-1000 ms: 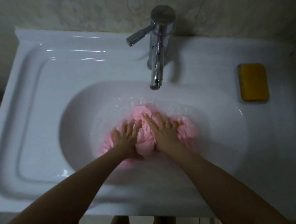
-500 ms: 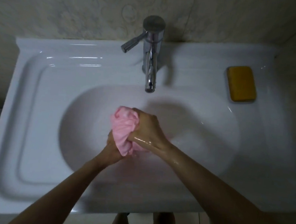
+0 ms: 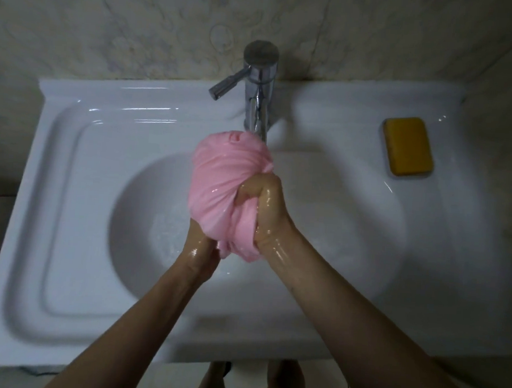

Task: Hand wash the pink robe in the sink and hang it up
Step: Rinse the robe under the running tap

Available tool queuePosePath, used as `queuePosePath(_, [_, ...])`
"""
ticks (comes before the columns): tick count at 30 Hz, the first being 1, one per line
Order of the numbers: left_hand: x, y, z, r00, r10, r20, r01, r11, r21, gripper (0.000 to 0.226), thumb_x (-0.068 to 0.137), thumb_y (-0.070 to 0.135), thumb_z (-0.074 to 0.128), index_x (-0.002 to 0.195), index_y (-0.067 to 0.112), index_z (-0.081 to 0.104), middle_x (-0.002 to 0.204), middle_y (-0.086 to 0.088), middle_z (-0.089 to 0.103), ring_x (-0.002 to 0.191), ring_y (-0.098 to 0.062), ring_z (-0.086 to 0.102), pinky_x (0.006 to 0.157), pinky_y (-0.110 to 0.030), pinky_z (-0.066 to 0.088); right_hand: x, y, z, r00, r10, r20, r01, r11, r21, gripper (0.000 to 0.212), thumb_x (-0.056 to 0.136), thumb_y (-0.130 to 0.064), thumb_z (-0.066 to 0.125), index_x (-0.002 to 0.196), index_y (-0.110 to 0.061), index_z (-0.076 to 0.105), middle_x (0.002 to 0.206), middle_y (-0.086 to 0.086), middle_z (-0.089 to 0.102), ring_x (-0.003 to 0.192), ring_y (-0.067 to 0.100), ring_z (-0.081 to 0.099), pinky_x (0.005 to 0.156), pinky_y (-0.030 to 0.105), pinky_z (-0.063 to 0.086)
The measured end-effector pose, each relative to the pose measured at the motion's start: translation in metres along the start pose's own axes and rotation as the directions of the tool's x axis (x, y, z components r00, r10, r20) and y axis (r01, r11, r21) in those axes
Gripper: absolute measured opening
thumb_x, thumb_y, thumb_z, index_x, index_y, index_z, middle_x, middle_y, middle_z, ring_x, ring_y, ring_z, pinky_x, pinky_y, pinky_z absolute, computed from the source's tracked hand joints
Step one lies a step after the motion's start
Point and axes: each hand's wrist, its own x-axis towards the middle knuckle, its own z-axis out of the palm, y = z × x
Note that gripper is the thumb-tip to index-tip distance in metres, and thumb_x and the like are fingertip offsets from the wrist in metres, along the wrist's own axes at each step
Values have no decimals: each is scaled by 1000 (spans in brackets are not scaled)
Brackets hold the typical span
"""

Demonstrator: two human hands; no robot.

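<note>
A pale marbled wall (image 3: 139, 21) backs a white sink (image 3: 78, 183) that fills most of the view. A ribbed draining surface takes up its left side. To the right of that is the round basin (image 3: 351, 229), with a little water glinting at its bottom. A chrome faucet (image 3: 260, 74) stands at the back centre. Its lever (image 3: 228, 84) points left and its spout reaches forward, with the tip hidden behind the cloth. A yellow block (image 3: 408, 146) lies flat on the right-hand surface, well apart from the hands. Bare feet show dimly on the floor below the sink's front edge.

The pink robe (image 3: 219, 185) is bunched into a wet, glossy bundle held up above the basin, and its top is just in front of the spout. The right hand (image 3: 265, 212), wet and shiny, is curled tight round the bundle's right side, with twisted folds squeezed under its fingers. The left hand (image 3: 200, 250) grips the lower end from beneath, and the cloth mostly covers its fingers. The two hands are close together with the robe between them.
</note>
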Motion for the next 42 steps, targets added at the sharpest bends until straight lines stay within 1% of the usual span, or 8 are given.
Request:
queuePosePath(6, [2, 9, 20, 992, 17, -128, -49, 967, -250, 27, 102, 19, 37, 84, 9, 55, 52, -2, 57, 44, -17, 52, 33, -16, 39, 9, 5, -5, 990, -79, -115, 112, 941, 320, 12, 42, -6, 44, 54, -8, 42, 57, 7, 36, 53, 22, 37, 56, 24, 29])
queuePosePath(12, [10, 10, 32, 979, -86, -186, 6, 920, -391, 25, 102, 17, 35, 107, 6, 57, 87, -9, 61, 75, -22, 60, 54, -28, 54, 26, 21, -17, 988, -77, -136, 128, 897, 423, 25, 49, -12, 45, 72, -7, 56, 67, 8, 53, 66, 24, 53, 62, 25, 44])
queuePosePath(19, [26, 8, 8, 947, 232, -220, -233, 972, 21, 5, 75, 16, 50, 81, 16, 50, 78, 4, 56, 66, 1, 52, 53, -11, 46, 46, 15, -73, 995, -80, -53, 89, 977, 195, 42, 50, -2, 47, 89, 0, 62, 74, 9, 67, 72, 26, 62, 66, 27, 50])
queuePosePath(23, [39, -1, -18, 948, 307, -82, -259, 894, 365, 15, 72, 24, 53, 84, 19, 46, 78, 4, 59, 70, -12, 55, 60, -26, 49, 61, 23, -120, 998, -41, -51, 28, 973, -229, 62, 63, 14, 61, 122, -4, 56, 109, 11, 68, 99, 30, 64, 78, 34, 53])
queuePosePath(28, [62, -29, -43, 960, 124, 250, -276, 558, 782, 71, 66, 52, 71, 120, 12, 48, 115, -12, 57, 101, -34, 59, 80, -44, 52, 68, 40, -165, 999, 27, -42, -49, 662, -748, 88, 61, -4, 86, 136, -11, 40, 133, 4, 52, 122, 22, 51, 88, 28, 50])
queuePosePath(32, [61, -37, -53, 948, -109, 299, -307, -65, 949, 131, 56, 68, 73, 147, 33, -14, 155, -7, -17, 143, -37, -10, 108, -65, 0, 62, 51, -171, 989, -144, 38, 69, 216, -974, 127, 49, -72, 73, 150, -31, 9, 159, 3, 8, 144, 27, 11, 116, 49, 16])
queuePosePath(37, [67, -52, -22, 884, 131, 448, -448, -37, 893, 124, 47, 93, 36, 143, 37, -18, 155, -11, -20, 142, -37, -16, 105, -74, 4, 70, 82, -150, 871, -383, 309, 196, -305, -932, 74, 82, -78, 24, 145, -40, 30, 159, 7, 8, 145, 33, 9, 109, 68, 9])
queuePosePath(42, [73, -101, -25, 916, 117, 384, -385, -11, 923, 111, 58, 89, 40, 147, 35, 0, 157, -12, 11, 140, -37, 20, 102, -63, 31, 91, 119, -160, 862, -379, 337, 172, -407, -897, 69, 83, -72, 38, 144, -38, 36, 157, 8, 21, 141, 33, 25, 106, 53, 29])
